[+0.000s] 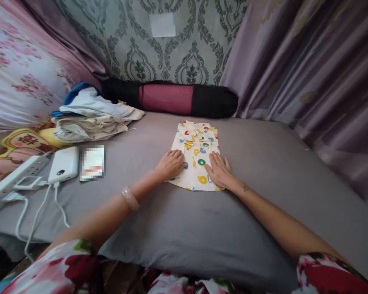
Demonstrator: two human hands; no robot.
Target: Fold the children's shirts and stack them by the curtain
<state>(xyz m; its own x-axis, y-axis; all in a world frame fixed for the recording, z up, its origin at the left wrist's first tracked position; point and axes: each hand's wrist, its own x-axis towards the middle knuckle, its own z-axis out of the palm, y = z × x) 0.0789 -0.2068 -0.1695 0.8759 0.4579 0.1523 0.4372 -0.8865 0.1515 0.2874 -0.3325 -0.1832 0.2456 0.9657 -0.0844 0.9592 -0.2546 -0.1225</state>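
Shirt point(196, 152) under left grip point(171, 164), right grip point(220, 170)

The folded shirt point(196, 161) is cream, printed with rings and letters in yellow, green, red and blue. The bed sheet point(263, 163) is plain grey-mauve. The bolster point(171, 99) is black with a dull pink middle. The wallpaper point(190, 49) bears a grey-green damask pattern. The curtain point(309, 69) is mauve; the hanging cloth point(21, 73) is pink with flowers. The power bank point(64, 164) is white. The sleeves point(64, 269) show red, white and green blooms.
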